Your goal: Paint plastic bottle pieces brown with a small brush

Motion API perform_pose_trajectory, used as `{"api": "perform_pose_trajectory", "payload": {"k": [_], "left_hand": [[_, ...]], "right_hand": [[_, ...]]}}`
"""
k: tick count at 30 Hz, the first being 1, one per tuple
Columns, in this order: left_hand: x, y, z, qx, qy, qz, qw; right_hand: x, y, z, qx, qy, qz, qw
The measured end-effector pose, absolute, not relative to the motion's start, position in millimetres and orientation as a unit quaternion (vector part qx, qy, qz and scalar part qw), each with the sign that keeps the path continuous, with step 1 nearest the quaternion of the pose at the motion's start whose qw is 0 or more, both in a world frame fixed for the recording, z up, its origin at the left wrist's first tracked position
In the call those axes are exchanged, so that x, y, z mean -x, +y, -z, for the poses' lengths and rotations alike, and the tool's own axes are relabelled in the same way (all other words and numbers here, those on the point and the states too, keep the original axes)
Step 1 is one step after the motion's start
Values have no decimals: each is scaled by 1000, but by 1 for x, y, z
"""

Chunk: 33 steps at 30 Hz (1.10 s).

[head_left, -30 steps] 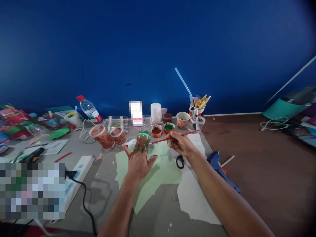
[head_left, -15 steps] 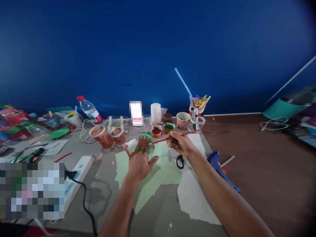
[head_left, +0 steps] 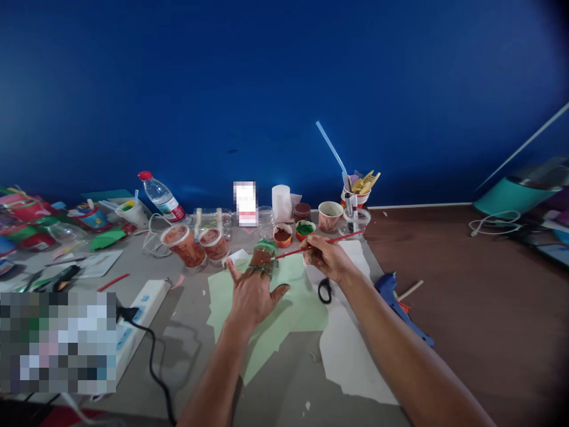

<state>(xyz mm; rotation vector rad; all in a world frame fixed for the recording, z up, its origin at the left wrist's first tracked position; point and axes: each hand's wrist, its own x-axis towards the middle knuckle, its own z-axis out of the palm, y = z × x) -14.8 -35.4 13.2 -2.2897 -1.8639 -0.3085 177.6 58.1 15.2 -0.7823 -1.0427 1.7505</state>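
The middle fingers of my left hand [head_left: 253, 299] reach into a small clear plastic cup [head_left: 263, 256], propping it up, while its thumb and little finger stick out to the sides. Brown paint covers much of the cup, with green at its far end. In my right hand [head_left: 323, 256] a thin red paintbrush [head_left: 291, 253] is pinched, its tip at the cup's right side. Just beyond stand a paper tub of brown paint [head_left: 282, 236] and one of green paint [head_left: 305, 230]. Light green paper [head_left: 284, 308] lies beneath my left hand.
Two brown-painted cups [head_left: 183, 246] stand left of my left hand. A water bottle [head_left: 160, 198], paper cup [head_left: 330, 216] and tool-filled tub [head_left: 355, 193] line the back. Black-handled scissors [head_left: 325, 291] and a blue glue gun [head_left: 402, 311] lie right; a power strip [head_left: 142, 305] lies left.
The cup on my left fingers has turned slightly, showing more of its brown side. The brush has shifted slightly to the right with my right hand.
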Motion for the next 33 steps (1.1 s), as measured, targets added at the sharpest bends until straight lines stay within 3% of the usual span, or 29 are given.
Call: {"api": "perform_pose_trajectory", "payload": {"k": [13,25,33], "left_hand": [[22,-35,-6,752,-636,134,107],[32,-30,10,700,-658,262,87],[31,-29,11,696,-665,242,122]], "right_hand": [[-176,59,-12,329,-399,-687,510],[-177,61,-7,317,-374,-688,535],[-168,57,-8,299,-380,-690,538]]}}
